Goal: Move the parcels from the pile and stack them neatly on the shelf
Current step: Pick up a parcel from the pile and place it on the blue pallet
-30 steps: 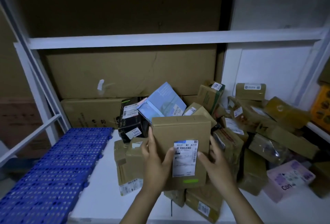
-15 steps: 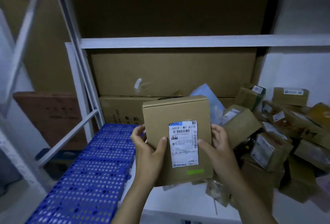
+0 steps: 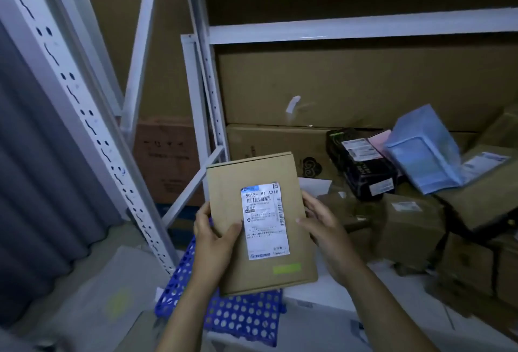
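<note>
So, one brown box (image 3: 252,239) is the parcel in play right now. It's upright in the lower middle of the frame with its label (image 3: 263,221) facing the camera. Both hands are grasping it: the left hand (image 3: 214,235) wraps the left edge with the thumb on the front face, and the right hand (image 3: 322,228) does the same on the right edge. It's in the air and isn't touching anything else.

Right below it is the blue mat (image 3: 246,318), next to a white bit of shelf (image 3: 315,297). The pile (image 3: 412,220) sits off to the right, well clear of the box. It has a black box (image 3: 361,163) and a pale blue packet (image 3: 423,149) on top, and some big cartons (image 3: 350,85) behind it. It's pretty dim, so I honestly can't tell how far back the mat goes.

My take on doing this step well:
- I'd lay the box flat, not stand it on end, so the next ones have something to sit on.
- Push it into the back left corner of the mat, square to the white post (image 3: 206,99).
- Mind the diagonal brace (image 3: 196,183) just left of the box, since it looks easy to clip a corner on it.
- Keep both hands on until the bottom is fully down, then slide it snug.
- Leaving the label where it can be read is probably smart too.
</note>
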